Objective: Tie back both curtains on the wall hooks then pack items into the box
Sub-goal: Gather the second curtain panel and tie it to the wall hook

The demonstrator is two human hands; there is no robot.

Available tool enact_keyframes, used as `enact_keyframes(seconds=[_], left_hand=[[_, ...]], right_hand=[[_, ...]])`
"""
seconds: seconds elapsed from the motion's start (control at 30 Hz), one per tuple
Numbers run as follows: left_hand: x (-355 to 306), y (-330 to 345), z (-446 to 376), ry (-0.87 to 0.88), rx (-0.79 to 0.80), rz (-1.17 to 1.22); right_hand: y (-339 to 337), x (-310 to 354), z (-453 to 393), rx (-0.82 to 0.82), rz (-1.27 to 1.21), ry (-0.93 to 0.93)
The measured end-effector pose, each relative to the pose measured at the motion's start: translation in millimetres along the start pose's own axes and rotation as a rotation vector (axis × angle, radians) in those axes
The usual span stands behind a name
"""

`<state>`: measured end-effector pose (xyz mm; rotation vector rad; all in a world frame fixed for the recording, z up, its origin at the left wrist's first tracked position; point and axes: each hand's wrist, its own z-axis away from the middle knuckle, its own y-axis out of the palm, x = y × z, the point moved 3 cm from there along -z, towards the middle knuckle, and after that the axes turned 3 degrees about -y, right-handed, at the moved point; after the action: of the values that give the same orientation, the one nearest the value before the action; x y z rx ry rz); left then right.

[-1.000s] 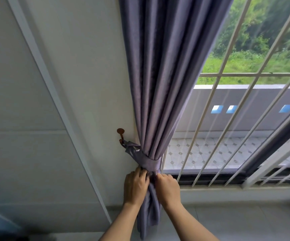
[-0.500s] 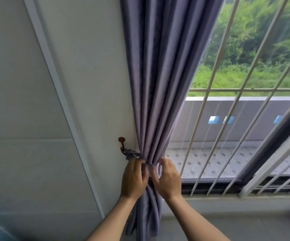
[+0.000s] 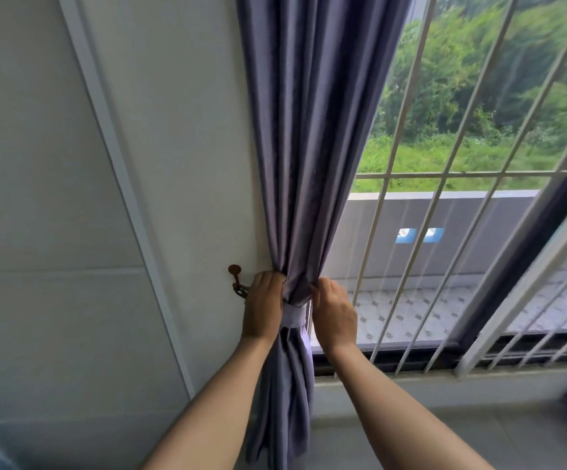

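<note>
Curtain (image 3: 306,164), at 12 o'clock, gathered by a tie-back (image 3: 292,317) looped to the wall hook (image 3: 235,276) at 9 o'clock. Left hand (image 3: 262,308) and right hand (image 3: 334,315) grasp its folds. Second curtain and box packing apparently remain.

Purple curtain (image 3: 302,164); paler tieback (image 3: 292,316); brown hook (image 3: 235,270).

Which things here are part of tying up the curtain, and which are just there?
Part of the job:
- purple curtain
- tieback band around it
- wall hook
- left hand and right hand, gripping the curtain's folds just above the band

Just there:
- white window bars
- balcony wall
- trees outside
</note>
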<state>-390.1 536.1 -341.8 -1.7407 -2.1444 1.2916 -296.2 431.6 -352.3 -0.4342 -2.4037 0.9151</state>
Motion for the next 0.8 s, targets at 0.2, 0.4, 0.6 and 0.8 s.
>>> enact_keyframes(seconds=[0.2,0.4,0.6,0.8], left_hand=[[-10,-4,9,0.004,0.001,0.049],[-19,-16,25,-0.049,-0.214,-0.001],[-60,2,26,0.174,-0.083,-0.081],[-134,65,20,0.235,0.037,-0.151]], right_hand=[[-10,-5,-1,0.101,0.038,-0.02],[-17,-12,8,0.221,0.034,-0.028],[-28,-45,18,0.321,0.072,0.011],[-74,-124,24,0.351,0.135,0.052]])
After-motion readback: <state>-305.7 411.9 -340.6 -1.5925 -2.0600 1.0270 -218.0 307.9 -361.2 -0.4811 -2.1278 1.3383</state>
